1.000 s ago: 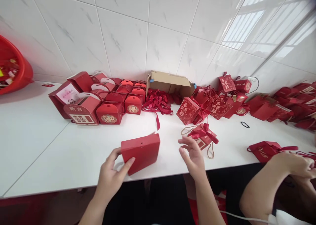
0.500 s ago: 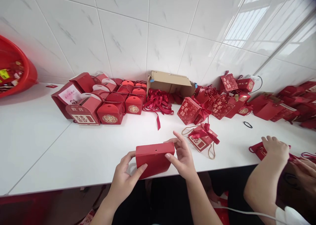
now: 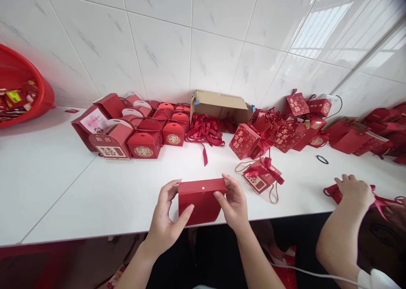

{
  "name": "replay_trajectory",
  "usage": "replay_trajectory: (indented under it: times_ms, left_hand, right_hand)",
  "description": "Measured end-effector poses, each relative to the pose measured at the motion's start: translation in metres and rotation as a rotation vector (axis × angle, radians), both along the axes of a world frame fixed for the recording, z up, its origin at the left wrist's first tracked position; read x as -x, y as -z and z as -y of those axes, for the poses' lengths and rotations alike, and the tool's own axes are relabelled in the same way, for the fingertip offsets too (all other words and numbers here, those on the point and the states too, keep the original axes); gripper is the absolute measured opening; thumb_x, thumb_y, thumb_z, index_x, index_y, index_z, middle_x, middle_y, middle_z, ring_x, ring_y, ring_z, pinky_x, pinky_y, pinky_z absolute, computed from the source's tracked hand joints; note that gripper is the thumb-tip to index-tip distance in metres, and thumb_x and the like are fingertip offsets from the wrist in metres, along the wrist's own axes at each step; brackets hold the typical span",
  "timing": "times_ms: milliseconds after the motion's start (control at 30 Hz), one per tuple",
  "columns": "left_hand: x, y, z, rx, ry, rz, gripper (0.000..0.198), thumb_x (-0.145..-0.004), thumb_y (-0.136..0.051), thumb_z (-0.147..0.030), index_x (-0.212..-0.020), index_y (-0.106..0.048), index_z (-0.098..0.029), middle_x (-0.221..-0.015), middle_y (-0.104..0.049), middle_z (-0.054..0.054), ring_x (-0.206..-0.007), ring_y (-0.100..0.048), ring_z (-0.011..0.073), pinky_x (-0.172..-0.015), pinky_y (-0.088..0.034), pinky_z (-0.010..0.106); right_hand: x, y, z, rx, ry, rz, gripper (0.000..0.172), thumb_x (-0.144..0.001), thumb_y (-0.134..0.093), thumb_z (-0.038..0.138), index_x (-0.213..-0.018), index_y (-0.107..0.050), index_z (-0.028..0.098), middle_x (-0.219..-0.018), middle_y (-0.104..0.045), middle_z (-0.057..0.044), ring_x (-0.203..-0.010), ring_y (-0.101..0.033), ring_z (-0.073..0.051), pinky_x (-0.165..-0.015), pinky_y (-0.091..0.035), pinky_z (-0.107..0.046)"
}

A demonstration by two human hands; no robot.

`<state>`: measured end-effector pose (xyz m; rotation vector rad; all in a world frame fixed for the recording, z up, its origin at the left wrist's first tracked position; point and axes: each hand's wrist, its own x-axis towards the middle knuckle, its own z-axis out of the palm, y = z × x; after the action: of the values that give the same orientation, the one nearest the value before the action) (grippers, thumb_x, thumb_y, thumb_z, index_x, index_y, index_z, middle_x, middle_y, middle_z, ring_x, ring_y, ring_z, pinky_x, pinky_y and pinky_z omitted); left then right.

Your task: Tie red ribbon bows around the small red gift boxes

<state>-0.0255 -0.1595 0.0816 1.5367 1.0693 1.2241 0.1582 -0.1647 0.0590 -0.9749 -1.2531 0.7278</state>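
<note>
A plain red gift box with a small round hole near its top edge is held between my two hands at the table's front edge. My left hand grips its left side, thumb on the near face and fingers behind. On the opposite side my right hand holds it the same way, fingers curled round the far edge. Right of that hand stands a finished-looking gift box with a red ribbon bow and a twisted cord. A heap of red ribbons lies behind the held box, one end trailing forward.
Handled red boxes stand in rows at the left. An open cardboard box rests against the wall. Several bowed boxes are on the right. A red basin sits far left. A co-worker's hand works with ribbon at right.
My left fingers have moved up behind the box's top left edge, and my right fingers have drawn in against it. The hole now shows white. At right, the co-worker's ribbon has shifted.
</note>
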Motion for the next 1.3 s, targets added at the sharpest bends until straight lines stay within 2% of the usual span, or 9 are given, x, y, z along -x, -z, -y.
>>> replay_trajectory:
  times_ms: [100, 167, 333, 533, 700, 1100, 1200, 1300]
  left_hand:
    - [-0.007, -0.009, -0.003, -0.020, -0.062, 0.076, 0.063, -0.080, -0.062, -0.030, -0.134, -0.030, -0.024, -0.097, -0.061, 0.005, -0.089, -0.062, 0.0173, -0.082, -0.052, 0.031]
    - [-0.008, -0.011, -0.006, -0.030, -0.090, 0.057, 0.062, -0.081, -0.062, -0.031, -0.135, -0.032, -0.024, -0.089, -0.061, 0.002, -0.083, -0.062, 0.0157, -0.078, -0.053, 0.029]
    - [-0.004, -0.005, -0.013, -0.016, -0.090, 0.012, 0.039, -0.079, -0.064, -0.035, -0.114, -0.057, -0.021, -0.098, -0.065, 0.006, -0.086, -0.064, 0.0188, -0.076, -0.054, 0.028]
    - [-0.003, -0.004, -0.012, 0.008, -0.047, 0.040, 0.033, -0.078, -0.064, -0.035, -0.108, -0.062, -0.021, -0.095, -0.068, 0.005, -0.081, -0.065, 0.0192, -0.071, -0.054, 0.028]
    - [-0.004, -0.009, -0.011, -0.055, -0.018, -0.009, 0.016, -0.083, -0.059, -0.032, -0.092, -0.066, -0.020, -0.084, -0.065, 0.004, -0.076, -0.061, 0.0166, -0.066, -0.051, 0.026]
    - [-0.006, -0.001, -0.009, -0.136, -0.070, -0.107, 0.014, -0.086, -0.054, -0.031, -0.089, -0.064, -0.022, -0.088, -0.055, 0.004, -0.084, -0.056, 0.0182, -0.070, -0.049, 0.027]
    - [-0.006, 0.001, -0.009, -0.172, -0.108, -0.135, 0.012, -0.085, -0.055, -0.031, -0.087, -0.065, -0.023, -0.095, -0.055, 0.005, -0.094, -0.056, 0.0199, -0.078, -0.049, 0.029]
    - [-0.008, 0.001, -0.008, -0.172, -0.087, -0.116, 0.011, -0.087, -0.053, -0.029, -0.085, -0.062, -0.022, -0.110, -0.057, 0.007, -0.109, -0.053, 0.0226, -0.090, -0.046, 0.033]
  right_hand:
    - [-0.001, 0.000, -0.001, 0.012, 0.021, 0.019, 0.037, -0.084, -0.061, 0.025, -0.121, -0.054, 0.029, -0.101, -0.059, -0.007, -0.091, -0.058, -0.020, -0.086, -0.050, -0.040]
    - [-0.001, -0.001, -0.001, 0.017, 0.023, 0.019, 0.037, -0.084, -0.061, 0.025, -0.121, -0.054, 0.029, -0.102, -0.059, -0.007, -0.091, -0.058, -0.020, -0.086, -0.050, -0.040]
    - [-0.001, -0.002, 0.000, 0.043, -0.003, 0.004, 0.035, -0.084, -0.061, 0.026, -0.118, -0.054, 0.028, -0.100, -0.059, -0.007, -0.091, -0.059, -0.020, -0.086, -0.050, -0.038]
    - [0.000, -0.001, 0.002, 0.083, -0.027, -0.033, 0.033, -0.084, -0.061, 0.028, -0.116, -0.053, 0.027, -0.098, -0.058, -0.006, -0.091, -0.059, -0.020, -0.082, -0.050, -0.036]
    - [-0.001, -0.001, 0.001, 0.038, 0.004, 0.033, 0.015, -0.084, -0.060, 0.028, -0.098, -0.059, 0.023, -0.088, -0.057, -0.005, -0.081, -0.056, -0.018, -0.070, -0.048, -0.031]
    - [0.000, -0.004, 0.001, -0.036, 0.038, 0.115, 0.005, -0.086, -0.057, 0.025, -0.090, -0.059, 0.023, -0.086, -0.051, -0.004, -0.083, -0.053, -0.019, -0.072, -0.044, -0.034]
    - [0.001, -0.006, 0.003, -0.018, 0.064, 0.122, 0.004, -0.085, -0.058, 0.025, -0.087, -0.060, 0.023, -0.087, -0.049, -0.005, -0.084, -0.052, -0.019, -0.074, -0.045, -0.034]
    - [0.002, -0.009, 0.004, -0.013, 0.060, 0.094, 0.003, -0.085, -0.058, 0.025, -0.085, -0.059, 0.022, -0.090, -0.053, -0.006, -0.089, -0.054, -0.020, -0.077, -0.045, -0.035]
